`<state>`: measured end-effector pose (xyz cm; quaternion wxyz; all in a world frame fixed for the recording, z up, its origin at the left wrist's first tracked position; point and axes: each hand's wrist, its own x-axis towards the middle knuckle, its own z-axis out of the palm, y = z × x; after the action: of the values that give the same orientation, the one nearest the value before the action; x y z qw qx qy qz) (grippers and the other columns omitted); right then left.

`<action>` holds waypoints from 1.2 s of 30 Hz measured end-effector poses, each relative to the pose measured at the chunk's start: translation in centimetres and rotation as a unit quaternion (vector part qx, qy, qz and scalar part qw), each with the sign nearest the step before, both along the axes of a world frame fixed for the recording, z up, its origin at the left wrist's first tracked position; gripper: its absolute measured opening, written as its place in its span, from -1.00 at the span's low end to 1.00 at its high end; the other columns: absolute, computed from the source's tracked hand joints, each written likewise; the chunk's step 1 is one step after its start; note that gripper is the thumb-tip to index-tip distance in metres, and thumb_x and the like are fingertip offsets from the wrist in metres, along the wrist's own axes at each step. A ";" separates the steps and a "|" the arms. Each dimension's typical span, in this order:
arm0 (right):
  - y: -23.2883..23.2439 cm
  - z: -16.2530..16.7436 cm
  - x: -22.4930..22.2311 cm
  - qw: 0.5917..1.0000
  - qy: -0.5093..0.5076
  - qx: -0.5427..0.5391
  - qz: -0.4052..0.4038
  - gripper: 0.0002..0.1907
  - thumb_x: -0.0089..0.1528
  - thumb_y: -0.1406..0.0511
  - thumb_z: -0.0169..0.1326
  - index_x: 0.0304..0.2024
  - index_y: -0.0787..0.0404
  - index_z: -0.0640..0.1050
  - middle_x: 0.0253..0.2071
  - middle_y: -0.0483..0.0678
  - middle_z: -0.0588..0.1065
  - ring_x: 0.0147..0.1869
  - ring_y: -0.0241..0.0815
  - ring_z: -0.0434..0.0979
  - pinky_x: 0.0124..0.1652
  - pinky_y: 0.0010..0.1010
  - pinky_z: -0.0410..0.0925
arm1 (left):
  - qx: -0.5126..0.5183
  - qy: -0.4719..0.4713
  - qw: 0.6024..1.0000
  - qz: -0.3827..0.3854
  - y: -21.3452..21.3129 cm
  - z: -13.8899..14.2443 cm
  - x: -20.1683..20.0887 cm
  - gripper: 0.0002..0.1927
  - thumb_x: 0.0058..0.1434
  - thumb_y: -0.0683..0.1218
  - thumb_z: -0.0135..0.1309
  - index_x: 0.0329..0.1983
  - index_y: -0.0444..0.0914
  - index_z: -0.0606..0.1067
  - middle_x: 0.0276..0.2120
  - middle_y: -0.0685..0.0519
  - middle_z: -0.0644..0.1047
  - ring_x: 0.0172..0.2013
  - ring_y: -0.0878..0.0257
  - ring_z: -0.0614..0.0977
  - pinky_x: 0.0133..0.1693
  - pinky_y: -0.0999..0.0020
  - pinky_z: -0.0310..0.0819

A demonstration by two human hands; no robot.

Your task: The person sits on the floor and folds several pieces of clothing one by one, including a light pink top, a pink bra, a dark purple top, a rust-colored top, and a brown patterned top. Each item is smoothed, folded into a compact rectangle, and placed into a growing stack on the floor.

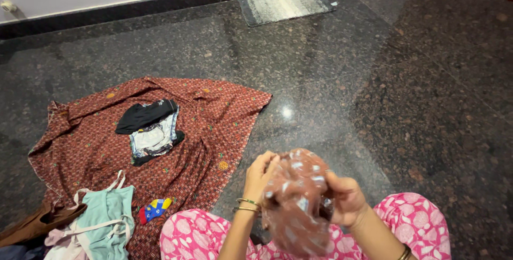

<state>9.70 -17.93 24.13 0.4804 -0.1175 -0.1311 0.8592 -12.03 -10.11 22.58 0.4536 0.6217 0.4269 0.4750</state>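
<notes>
A brown cloth with pale patches hangs bunched in front of me, above my lap in pink flowered trousers. My left hand grips its upper left side, with bangles at the wrist. My right hand grips its right side. Both hands hold the cloth up off the floor; its lower part is blurred.
A large red patterned cloth lies spread on the dark granite floor at left, with a small black and white garment on it. A pale green top, a brown garment and a small colourful piece lie near it. A grey mat lies by the wall.
</notes>
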 end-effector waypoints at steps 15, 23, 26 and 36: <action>1.4 0.5 -0.9 0.987 0.119 0.096 -0.053 -0.21 0.34 -0.11 -0.04 0.36 0.35 0.29 0.30 0.23 0.38 0.31 0.27 0.40 0.24 0.06 0.29 | -0.103 -0.212 0.970 0.055 -1.4 0.8 -3.1 -0.65 0.38 0.05 0.05 -0.43 -0.27 0.50 -0.51 0.11 0.53 -0.51 0.42 0.51 -0.43 0.50 0.42; 0.5 2.2 -2.0 0.990 0.077 0.082 -0.088 -0.46 0.44 0.03 -0.08 0.39 0.13 0.32 0.32 0.13 0.39 0.35 0.17 0.41 0.28 0.13 0.26 | -0.239 -0.204 0.947 0.058 -3.7 2.2 -2.1 -0.35 0.43 0.29 -0.23 -0.50 -0.27 0.52 -0.57 0.12 0.51 -0.59 0.39 0.43 -0.53 0.45 0.24; 0.7 2.9 -2.7 0.997 -0.045 0.005 -0.060 -0.43 0.34 0.05 -0.08 0.29 0.22 0.38 0.23 0.11 0.47 0.24 0.11 0.50 0.20 0.05 0.32 | -0.313 -0.199 0.926 0.065 -3.8 2.2 -1.9 -0.48 0.37 0.20 -0.15 -0.41 -0.22 0.63 -0.55 0.18 0.53 -0.56 0.42 0.44 -0.49 0.50 0.22; 1.1 4.3 -3.5 0.834 -0.469 0.137 -0.256 -0.65 0.22 0.44 0.14 0.06 0.43 0.59 -0.06 0.02 0.65 -0.04 -0.23 0.61 -0.01 -0.36 0.43 | -0.022 -0.021 0.965 0.262 -1.4 3.2 -5.9 -0.76 0.32 -0.03 0.09 -0.18 -0.31 0.60 -0.31 0.08 0.56 -0.29 0.33 0.50 -0.20 0.34 0.40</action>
<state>6.23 -16.83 28.44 0.5757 -0.4683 -0.4223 0.5205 -17.91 -11.50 25.73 0.3361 0.4678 0.5755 0.5806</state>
